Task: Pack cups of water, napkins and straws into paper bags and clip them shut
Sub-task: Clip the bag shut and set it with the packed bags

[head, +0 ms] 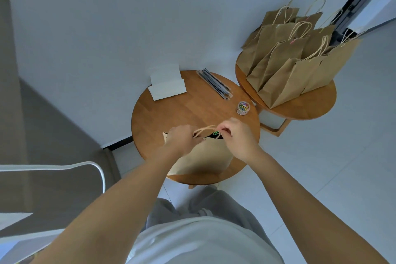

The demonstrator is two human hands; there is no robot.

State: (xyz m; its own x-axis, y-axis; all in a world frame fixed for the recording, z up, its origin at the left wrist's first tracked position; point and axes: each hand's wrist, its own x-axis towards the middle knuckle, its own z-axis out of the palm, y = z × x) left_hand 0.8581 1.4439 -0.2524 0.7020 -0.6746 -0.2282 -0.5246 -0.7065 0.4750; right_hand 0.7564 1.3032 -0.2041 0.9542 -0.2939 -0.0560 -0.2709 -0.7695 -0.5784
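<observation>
On the near round surface (171, 113), the paper bag (203, 156) stands upright just in front of the person, its mouth facing up and its top edge running left to right between the two hands.

The left hand (182, 138) sits at the left end of that edge, fingers curled over the rim and the base of the rope handles (204, 130), pinching the two sides of the mouth together.

The right hand (235, 135) is at the right end, thumb and forefinger closed on a green paper clip (216, 133) that lies right at the rim, just left of its fingertips. The clip looks partly on the edge, though how far it is seated cannot be told. Both hands touch the bag; the right is the one on the clip.

The coming move, as I judge it, is a short push of the clip down over the pinched edge, across the rim's long axis, while the left hand keeps the mouth flat.

Further back on the same surface lie the napkins (167, 85) at the left, the straws (215, 83) in the middle and the jar of coloured clips (243, 108) at the right, all well apart from the hands. On the second surface (310, 105) to the right stand the finished bags (300, 55).
</observation>
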